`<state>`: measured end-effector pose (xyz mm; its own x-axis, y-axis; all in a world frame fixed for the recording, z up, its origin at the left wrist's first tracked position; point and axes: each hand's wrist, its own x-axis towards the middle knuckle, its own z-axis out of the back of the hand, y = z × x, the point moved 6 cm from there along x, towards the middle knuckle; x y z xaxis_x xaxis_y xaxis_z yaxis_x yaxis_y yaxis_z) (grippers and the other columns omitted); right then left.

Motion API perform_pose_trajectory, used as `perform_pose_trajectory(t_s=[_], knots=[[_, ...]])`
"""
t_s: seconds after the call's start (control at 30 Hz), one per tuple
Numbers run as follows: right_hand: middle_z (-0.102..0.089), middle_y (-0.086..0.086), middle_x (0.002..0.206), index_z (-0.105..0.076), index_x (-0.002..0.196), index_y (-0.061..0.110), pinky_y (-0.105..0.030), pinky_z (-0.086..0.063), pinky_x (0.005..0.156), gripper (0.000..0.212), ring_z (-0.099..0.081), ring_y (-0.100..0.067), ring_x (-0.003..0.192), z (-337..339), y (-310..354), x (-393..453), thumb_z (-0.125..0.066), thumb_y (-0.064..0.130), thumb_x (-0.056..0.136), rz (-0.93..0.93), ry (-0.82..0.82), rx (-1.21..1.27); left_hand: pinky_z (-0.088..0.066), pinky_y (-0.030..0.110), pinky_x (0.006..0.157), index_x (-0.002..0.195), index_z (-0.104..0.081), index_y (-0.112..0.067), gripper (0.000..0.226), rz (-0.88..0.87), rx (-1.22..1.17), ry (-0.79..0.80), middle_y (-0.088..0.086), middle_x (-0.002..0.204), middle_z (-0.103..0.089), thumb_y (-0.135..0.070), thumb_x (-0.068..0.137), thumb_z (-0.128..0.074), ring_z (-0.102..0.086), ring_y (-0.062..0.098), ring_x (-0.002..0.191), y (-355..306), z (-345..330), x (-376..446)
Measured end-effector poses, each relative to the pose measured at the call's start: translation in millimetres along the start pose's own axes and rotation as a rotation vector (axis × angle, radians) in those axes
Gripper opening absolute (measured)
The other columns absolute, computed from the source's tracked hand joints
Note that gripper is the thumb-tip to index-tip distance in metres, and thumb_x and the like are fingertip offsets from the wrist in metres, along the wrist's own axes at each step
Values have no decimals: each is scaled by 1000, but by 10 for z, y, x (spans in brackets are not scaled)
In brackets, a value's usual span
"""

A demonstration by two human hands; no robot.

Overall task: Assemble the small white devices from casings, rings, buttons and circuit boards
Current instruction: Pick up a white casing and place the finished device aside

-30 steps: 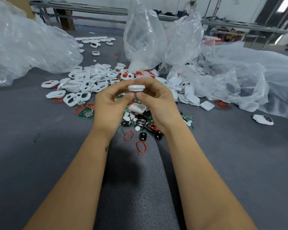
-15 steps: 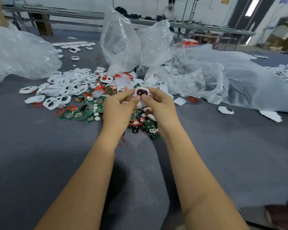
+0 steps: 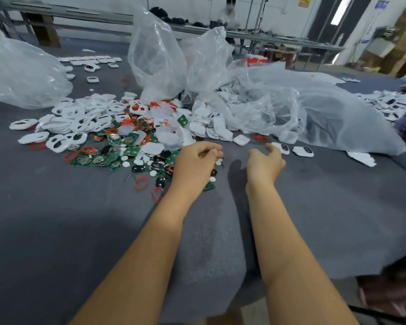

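Note:
My right hand (image 3: 265,161) reaches right over the grey felt with relaxed fingers, its fingertips at an assembled white device (image 3: 283,148) that lies on the felt. A second assembled device (image 3: 303,151) lies just right of it. My left hand (image 3: 197,158) hovers over the near edge of the parts heap, fingers loosely curled, nothing visible in them. The heap holds white casings (image 3: 63,127), red rings (image 3: 141,182), green circuit boards (image 3: 99,160), black buttons (image 3: 160,182) and small white discs (image 3: 138,162).
Crumpled clear plastic bags (image 3: 314,109) rise behind and to the right of the heap, another bag (image 3: 21,73) at far left. More white devices (image 3: 389,106) are piled at far right. A person works at a long bench (image 3: 227,12) in the background.
Both hands held one white device together at chest height. Now they have separated and dropped; the device lies on the felt at the right, and the view has swung right.

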<state>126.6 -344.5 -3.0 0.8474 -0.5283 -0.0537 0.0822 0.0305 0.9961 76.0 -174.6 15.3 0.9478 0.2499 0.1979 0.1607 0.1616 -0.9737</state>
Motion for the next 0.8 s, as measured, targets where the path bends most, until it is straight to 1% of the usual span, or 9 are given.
perform_pose_trajectory(t_s=[0.13, 0.23, 0.3, 0.37, 0.47, 0.57, 0.63, 0.7, 0.8], knots=[[-34, 2, 124, -57, 118, 18, -39, -50, 85, 33, -57, -26, 99, -446, 174, -340, -50, 8, 87, 165, 135, -75, -57, 35, 84, 92, -68, -27, 25, -47, -29, -167, -13, 82, -72, -9, 95, -52, -68, 2, 86, -3, 417, 11], [-40, 1, 121, -60, 113, 19, -37, -47, 88, 30, -54, -24, 107, -879, 315, -686, -52, 8, 87, 370, 279, -145, -53, 21, 79, 102, -64, -31, 26, -72, -16, -319, -10, 91, -71, -12, 94, -49, -66, 0, 88, 31, 824, 13], [-46, -2, 120, -62, 112, 18, -28, -40, 87, 28, -50, -22, 112, -1174, 396, -966, -53, 9, 86, 537, 376, -198, -48, 13, 74, 110, -63, -27, 29, -72, 33, -436, -11, 94, -69, -9, 92, -48, -63, -2, 87, 70, 1117, 41], [-50, -3, 118, -64, 110, 17, -28, -38, 85, 27, -48, -20, 112, -1451, 429, -1226, -54, 10, 86, 648, 477, -262, -48, 16, 81, 114, -64, -21, 34, -66, 114, -527, -12, 100, -67, -4, 89, -48, -62, 1, 93, 105, 1384, 62], [-53, -5, 114, -67, 107, 16, -32, -42, 88, 27, -52, -22, 106, -1755, 417, -1481, -54, 9, 85, 712, 623, -304, -43, 34, 101, 117, -65, -15, 40, -61, 383, -645, 0, 116, -65, 1, 85, -47, -52, 20, 117, 133, 1779, 79], [-52, -2, 103, -69, 103, 14, -31, -42, 78, 24, -54, -22, 94, -1858, 380, -1549, -54, 9, 86, 754, 672, -325, -27, 38, 113, 129, -56, -11, 51, 49, 669, -656, 6, 137, -53, 4, 83, -41, -28, 29, 138, 223, 2168, 144], [-51, 2, 99, -69, 100, 16, -30, -39, 73, 23, -54, -20, 95, -1819, 360, -1473, -52, 8, 86, 734, 632, -330, -21, 40, 117, 135, -49, -7, 54, 173, 774, -598, 9, 146, -44, 4, 83, -39, -19, 32, 144, 335, 2338, 186], [-56, 0, 105, -68, 99, 20, -34, -45, 77, 28, -56, -22, 99, -1740, 348, -1341, -48, 7, 85, 673, 574, -326, -28, 44, 112, 129, -50, -3, 48, 274, 808, -546, 14, 140, -47, 2, 82, -38, -29, 36, 137, 424, 2376, 195], [-59, -4, 108, -66, 98, 22, -42, -51, 78, 28, -59, -28, 96, -1620, 333, -1163, -46, 7, 86, 588, 531, -310, -37, 45, 102, 126, -56, -8, 45, 279, 903, -537, 17, 133, -51, -2, 83, -44, -43, 41, 121, 429, 2319, 194]])
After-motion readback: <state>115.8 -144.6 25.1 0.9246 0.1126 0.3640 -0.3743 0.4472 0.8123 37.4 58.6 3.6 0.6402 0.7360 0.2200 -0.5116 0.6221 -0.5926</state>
